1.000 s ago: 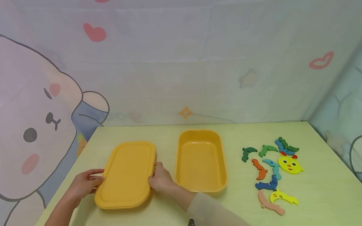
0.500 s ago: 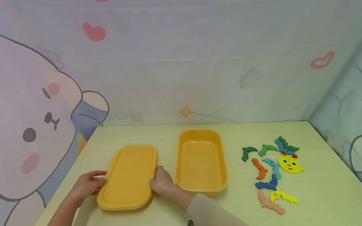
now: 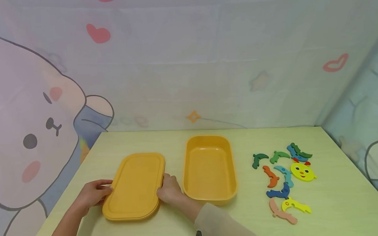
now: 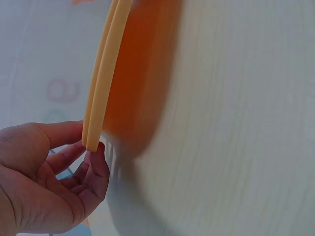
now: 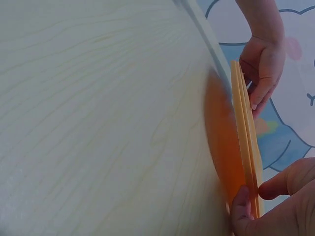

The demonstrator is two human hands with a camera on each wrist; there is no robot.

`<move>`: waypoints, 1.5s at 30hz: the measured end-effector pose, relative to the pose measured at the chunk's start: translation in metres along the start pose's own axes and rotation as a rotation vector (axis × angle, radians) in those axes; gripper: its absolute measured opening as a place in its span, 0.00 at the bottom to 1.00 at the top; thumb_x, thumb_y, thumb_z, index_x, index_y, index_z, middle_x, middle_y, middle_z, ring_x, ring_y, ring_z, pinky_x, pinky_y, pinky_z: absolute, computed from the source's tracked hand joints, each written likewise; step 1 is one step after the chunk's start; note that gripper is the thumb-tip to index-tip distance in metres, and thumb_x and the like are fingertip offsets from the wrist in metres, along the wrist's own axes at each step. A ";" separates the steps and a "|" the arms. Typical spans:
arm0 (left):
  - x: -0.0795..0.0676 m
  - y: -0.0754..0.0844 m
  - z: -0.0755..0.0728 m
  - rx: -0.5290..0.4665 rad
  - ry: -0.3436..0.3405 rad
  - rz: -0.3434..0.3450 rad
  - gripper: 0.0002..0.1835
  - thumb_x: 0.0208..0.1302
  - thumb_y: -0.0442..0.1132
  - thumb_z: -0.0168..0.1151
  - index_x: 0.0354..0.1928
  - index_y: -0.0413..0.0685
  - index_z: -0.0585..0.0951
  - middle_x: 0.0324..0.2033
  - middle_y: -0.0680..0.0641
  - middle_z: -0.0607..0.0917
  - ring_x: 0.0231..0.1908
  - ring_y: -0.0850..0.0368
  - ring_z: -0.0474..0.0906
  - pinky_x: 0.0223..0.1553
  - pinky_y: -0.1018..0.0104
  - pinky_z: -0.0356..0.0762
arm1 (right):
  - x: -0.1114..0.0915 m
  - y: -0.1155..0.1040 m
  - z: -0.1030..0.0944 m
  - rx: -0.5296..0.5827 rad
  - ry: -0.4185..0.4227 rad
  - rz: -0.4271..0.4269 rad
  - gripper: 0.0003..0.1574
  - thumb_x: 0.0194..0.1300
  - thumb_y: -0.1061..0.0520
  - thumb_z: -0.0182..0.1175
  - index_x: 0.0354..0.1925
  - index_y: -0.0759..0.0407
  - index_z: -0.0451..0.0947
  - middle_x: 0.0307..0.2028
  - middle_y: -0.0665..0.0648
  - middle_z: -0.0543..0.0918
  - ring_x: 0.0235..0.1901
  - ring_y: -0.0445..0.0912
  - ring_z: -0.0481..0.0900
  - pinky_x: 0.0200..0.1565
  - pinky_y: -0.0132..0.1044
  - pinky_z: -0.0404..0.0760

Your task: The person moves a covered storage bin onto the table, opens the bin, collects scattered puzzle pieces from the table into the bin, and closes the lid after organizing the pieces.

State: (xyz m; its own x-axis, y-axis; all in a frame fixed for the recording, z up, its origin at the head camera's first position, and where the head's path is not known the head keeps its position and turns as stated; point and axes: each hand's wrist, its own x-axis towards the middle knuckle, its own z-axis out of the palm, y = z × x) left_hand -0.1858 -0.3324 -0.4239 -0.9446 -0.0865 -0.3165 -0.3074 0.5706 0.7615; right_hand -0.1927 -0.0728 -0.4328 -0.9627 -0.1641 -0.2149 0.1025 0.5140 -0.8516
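A yellow box with a flat lid on it [image 3: 135,186] lies to the left on the table, its long side running away from me. At its left edge, my left hand [image 3: 94,195] pinches the rim, with the thumb above and fingertips below the rim in the left wrist view. My right hand [image 3: 171,190] grips the opposite edge, its thumb and a finger on either side of the double rim [image 5: 248,142] in the right wrist view. Below the rim, the orange-shaded side [image 4: 135,78] shows. Beside my right hand stands an open yellow box [image 3: 209,169] with nothing in it.
Several curved coloured pieces lie on the right of the table [image 3: 242,217], among them an orange one [image 3: 271,176] and a dark blue one [image 3: 279,192]. A yellow smiling face piece [image 3: 303,172] lies with them. A printed cloth [image 3: 205,62] hangs behind the table.
Both hands have drawn the lidded box slightly toward me and to the right, and its far edge is lower in the head view. The open box and coloured pieces stay put.
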 end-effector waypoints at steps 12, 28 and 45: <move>0.004 -0.007 0.003 0.032 0.021 0.017 0.25 0.58 0.35 0.59 0.56 0.29 0.70 0.34 0.44 0.81 0.28 0.59 0.76 0.27 0.64 0.79 | -0.001 0.004 0.000 -0.050 -0.006 -0.105 0.21 0.49 0.72 0.51 0.44 0.67 0.76 0.34 0.59 0.73 0.29 0.47 0.67 0.24 0.30 0.67; 0.000 -0.002 0.004 0.051 0.033 0.016 0.23 0.55 0.33 0.60 0.52 0.28 0.73 0.33 0.43 0.82 0.30 0.57 0.79 0.31 0.62 0.82 | -0.004 0.003 -0.005 -0.163 -0.006 -0.144 0.22 0.55 0.63 0.55 0.48 0.71 0.74 0.35 0.59 0.74 0.33 0.47 0.71 0.33 0.36 0.74; 0.001 0.008 0.009 0.065 0.181 0.161 0.17 0.60 0.38 0.59 0.47 0.33 0.77 0.34 0.45 0.80 0.30 0.60 0.79 0.30 0.70 0.81 | -0.009 -0.003 -0.011 -0.118 -0.068 -0.262 0.20 0.60 0.57 0.55 0.51 0.62 0.73 0.42 0.58 0.75 0.42 0.49 0.75 0.43 0.36 0.75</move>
State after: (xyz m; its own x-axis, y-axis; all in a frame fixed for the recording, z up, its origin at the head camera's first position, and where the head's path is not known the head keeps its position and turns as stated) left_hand -0.1878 -0.3207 -0.4235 -0.9877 -0.1318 -0.0836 -0.1492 0.6393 0.7543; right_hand -0.1870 -0.0641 -0.4231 -0.9334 -0.3577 -0.0299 -0.1807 0.5403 -0.8218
